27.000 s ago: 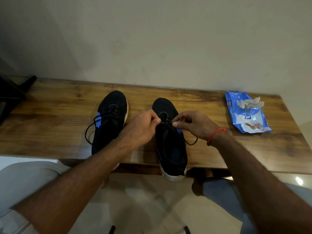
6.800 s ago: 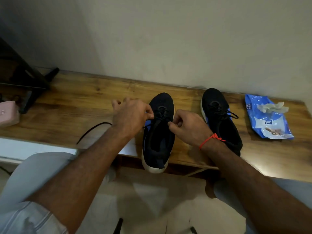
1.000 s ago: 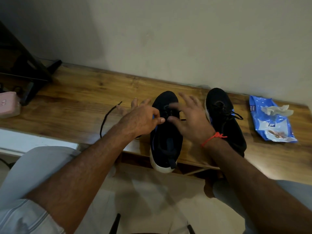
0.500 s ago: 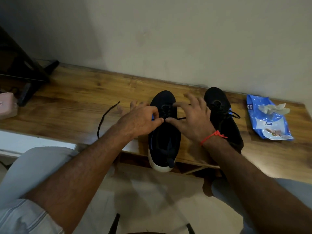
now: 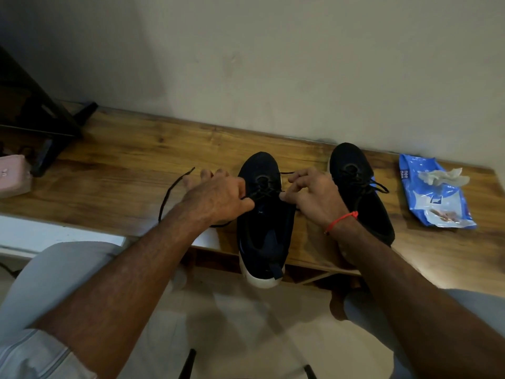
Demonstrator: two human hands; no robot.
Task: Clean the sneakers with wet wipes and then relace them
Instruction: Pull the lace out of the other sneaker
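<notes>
A black sneaker (image 5: 262, 222) with a white sole lies on the wooden table (image 5: 123, 170), its heel hanging over the front edge. My left hand (image 5: 218, 198) pinches its black lace (image 5: 166, 195) at the shoe's left side; the loose end trails left across the table. My right hand (image 5: 314, 198), a red thread on its wrist, pinches the lace at the shoe's right side. The second black sneaker (image 5: 360, 192) stands laced just right of my right hand.
A blue wet wipes pack (image 5: 434, 198) with a crumpled used wipe (image 5: 442, 177) on it lies at the right end. A dark stand (image 5: 41, 124) and a pink object (image 5: 12, 176) sit at the left. The wall runs close behind the table.
My right hand's fingers have curled in from spread to pinch the lace. Both hands have drawn slightly apart over the shoe. The loose lace end stays on the left.
</notes>
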